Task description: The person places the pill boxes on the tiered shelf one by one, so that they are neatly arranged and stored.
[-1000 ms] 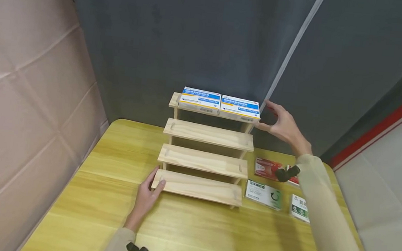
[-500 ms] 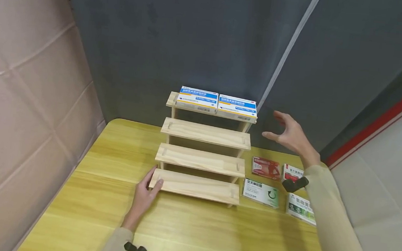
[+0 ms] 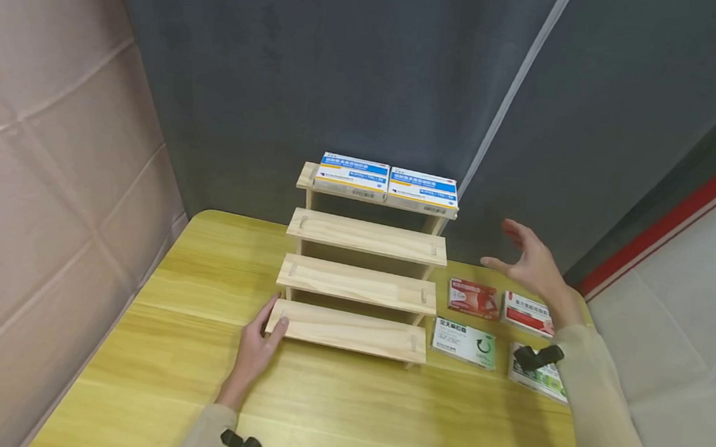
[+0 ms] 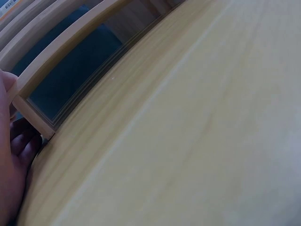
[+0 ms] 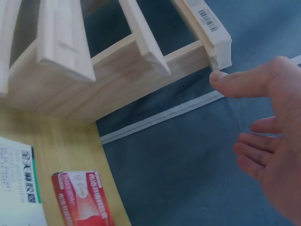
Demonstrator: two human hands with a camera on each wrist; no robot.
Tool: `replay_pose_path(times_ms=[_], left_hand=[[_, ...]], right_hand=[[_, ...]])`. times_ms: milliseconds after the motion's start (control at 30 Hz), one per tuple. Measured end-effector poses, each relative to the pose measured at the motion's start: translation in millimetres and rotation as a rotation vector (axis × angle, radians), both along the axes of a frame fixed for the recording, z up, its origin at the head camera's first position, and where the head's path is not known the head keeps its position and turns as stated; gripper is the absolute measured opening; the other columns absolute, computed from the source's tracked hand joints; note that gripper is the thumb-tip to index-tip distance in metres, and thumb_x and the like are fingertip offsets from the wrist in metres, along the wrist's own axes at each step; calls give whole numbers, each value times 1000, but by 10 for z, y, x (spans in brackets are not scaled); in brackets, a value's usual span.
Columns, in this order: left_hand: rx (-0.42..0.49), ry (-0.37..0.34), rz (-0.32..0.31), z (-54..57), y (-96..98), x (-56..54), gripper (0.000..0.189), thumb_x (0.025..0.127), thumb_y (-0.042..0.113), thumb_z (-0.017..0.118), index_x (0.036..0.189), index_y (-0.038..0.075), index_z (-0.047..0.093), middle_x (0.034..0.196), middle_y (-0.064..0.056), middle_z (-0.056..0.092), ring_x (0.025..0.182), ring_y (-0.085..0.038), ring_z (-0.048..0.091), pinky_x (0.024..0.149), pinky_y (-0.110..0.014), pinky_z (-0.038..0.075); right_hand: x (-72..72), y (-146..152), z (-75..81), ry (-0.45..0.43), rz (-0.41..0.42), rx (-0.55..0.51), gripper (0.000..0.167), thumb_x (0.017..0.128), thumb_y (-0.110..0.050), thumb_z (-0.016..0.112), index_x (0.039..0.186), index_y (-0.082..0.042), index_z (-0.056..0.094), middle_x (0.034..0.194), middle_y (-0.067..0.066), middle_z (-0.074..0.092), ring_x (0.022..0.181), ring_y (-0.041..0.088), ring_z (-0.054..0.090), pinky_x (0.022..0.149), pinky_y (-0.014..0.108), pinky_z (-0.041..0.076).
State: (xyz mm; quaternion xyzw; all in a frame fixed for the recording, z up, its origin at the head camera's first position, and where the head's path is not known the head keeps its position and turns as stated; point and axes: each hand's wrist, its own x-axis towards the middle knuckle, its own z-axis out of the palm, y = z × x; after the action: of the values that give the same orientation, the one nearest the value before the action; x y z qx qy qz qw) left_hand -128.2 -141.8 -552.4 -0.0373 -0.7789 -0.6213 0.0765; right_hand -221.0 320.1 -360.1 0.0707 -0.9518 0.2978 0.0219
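Observation:
A stepped wooden rack (image 3: 355, 285) stands on the table, its lowest step toward the person. My left hand (image 3: 257, 347) grips the left end of that lowest step, thumb on top; in the left wrist view its fingers (image 4: 24, 141) lie around the rack's end leg. Two blue-and-white medicine boxes, a left one (image 3: 352, 177) and a right one (image 3: 423, 191), lie side by side on the top step. My right hand (image 3: 536, 266) hovers right of the rack, thumb and fingers spread apart, holding nothing. In the right wrist view its thumb overlaps the area just below the top step's end.
Right of the rack on the table (image 3: 340, 409) lie a red box (image 3: 474, 299), a red-and-white box (image 3: 528, 314), a white-and-green box (image 3: 464, 342) and another green-and-white box (image 3: 537, 380) partly behind the wrist camera. A dark curtain (image 3: 321, 69) hangs behind the table.
My right hand has drawn away from the right medicine box, moving right and toward the person. The left hand keeps its grip on the rack, and the boxes stay on the top step.

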Motion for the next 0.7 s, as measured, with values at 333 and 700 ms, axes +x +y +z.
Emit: replay_pose_path(times_ms=[333,700], left_hand=[[2,-4,5,12,-34,7,56,102,9,58,153,-5,37,159,-23,37,149,-40,34,112,-4,24],[-17,1,-1,28,-8,16,55,103,9,56,152,-5,37,159,-23,38,149,-40,32,113,-5,23]], right_hand=[[171,137,-189,-28,-17,-83,94,90,-28,77,161,-5,19,162,25,32,145,52,32,115,73,30],[408,347,-377,-42,18,-121,94,89,-28,78,158,4,21,156,33,35,141,54,35,113,72,32]])
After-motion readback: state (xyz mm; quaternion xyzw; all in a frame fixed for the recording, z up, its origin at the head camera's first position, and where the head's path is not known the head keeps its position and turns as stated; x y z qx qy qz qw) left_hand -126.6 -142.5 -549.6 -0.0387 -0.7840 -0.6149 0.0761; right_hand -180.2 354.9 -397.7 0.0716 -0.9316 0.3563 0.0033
